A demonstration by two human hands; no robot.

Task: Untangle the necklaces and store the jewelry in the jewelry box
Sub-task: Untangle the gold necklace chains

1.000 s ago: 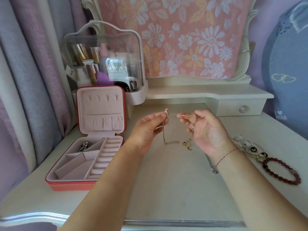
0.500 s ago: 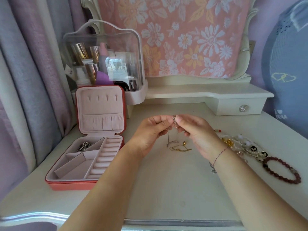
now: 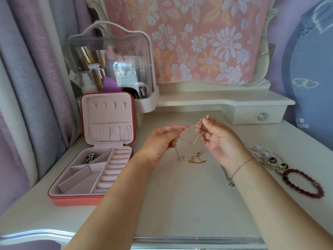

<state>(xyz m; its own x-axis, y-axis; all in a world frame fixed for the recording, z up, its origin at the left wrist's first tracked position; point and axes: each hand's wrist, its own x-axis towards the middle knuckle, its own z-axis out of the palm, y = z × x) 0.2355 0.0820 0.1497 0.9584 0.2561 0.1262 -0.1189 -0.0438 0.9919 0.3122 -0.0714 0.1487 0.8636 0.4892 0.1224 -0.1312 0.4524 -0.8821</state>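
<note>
My left hand (image 3: 163, 139) and my right hand (image 3: 219, 139) are raised over the dressing table, each pinching part of a thin tangled necklace chain (image 3: 191, 127) stretched between them. A silver loop (image 3: 180, 157) of chain hangs down to the tabletop below my left hand. A gold chain (image 3: 197, 160) with a dark bead lies on the table beneath the hands. The red jewelry box (image 3: 77, 196) stands open at the left, with a silver piece (image 3: 89, 158) in its back compartment.
A dark red bead bracelet (image 3: 302, 183) and a pearl-and-charm pile (image 3: 266, 157) lie at the right. A silver pendant (image 3: 230, 184) lies under my right wrist. A clear cosmetics case (image 3: 111, 67) stands behind the box. A small drawer (image 3: 259, 117) sits at the back right.
My hands came together half a second ago and have now pulled apart, stretching the chain between them. The right hand has risen a little; the gold chain lies on the table.
</note>
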